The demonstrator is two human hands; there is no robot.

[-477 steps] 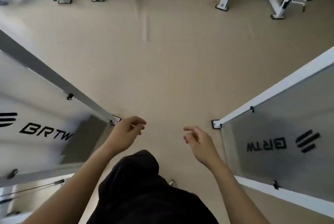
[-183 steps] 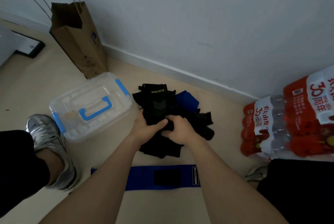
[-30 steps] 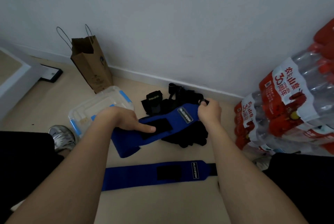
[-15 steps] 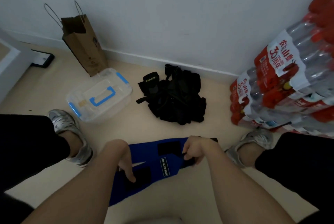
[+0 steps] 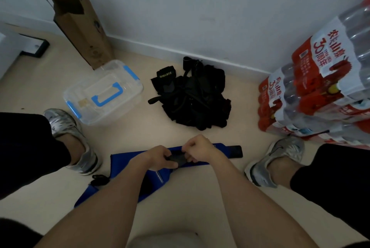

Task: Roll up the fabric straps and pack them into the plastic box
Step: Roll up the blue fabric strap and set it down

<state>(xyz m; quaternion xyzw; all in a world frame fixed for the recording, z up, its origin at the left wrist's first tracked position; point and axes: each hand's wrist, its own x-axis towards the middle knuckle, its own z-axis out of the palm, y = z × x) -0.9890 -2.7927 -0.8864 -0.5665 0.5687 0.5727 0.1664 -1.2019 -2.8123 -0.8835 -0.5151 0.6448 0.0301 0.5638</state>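
We see both hands meet low over the near middle of the floor (image 5: 200,197). The left hand (image 5: 157,156) and right hand (image 5: 198,147) have their fingers curled in, pinching a dark patch (image 5: 177,159) between them. It sits on blue fabric, though we cannot tell which strap it belongs to. One blue strap (image 5: 124,158) lies flat across the floor under the hands, its black end (image 5: 234,150) pointing toward the right shoe (image 5: 276,157). A second blue strap (image 5: 85,194) runs slantwise beneath the left forearm toward the floor's near-left part.

Farther back, near the wall edge, lies a heap of black straps (image 5: 192,99) – loose, none rolled. The plastic box (image 5: 104,91) stands to their left with its lid on and its blue handle flat, just beyond the left shoe (image 5: 68,127). A brown paper bag (image 5: 80,27) leans at the wall behind the box, and packs of bottled water (image 5: 320,87) are stacked along the right edge.
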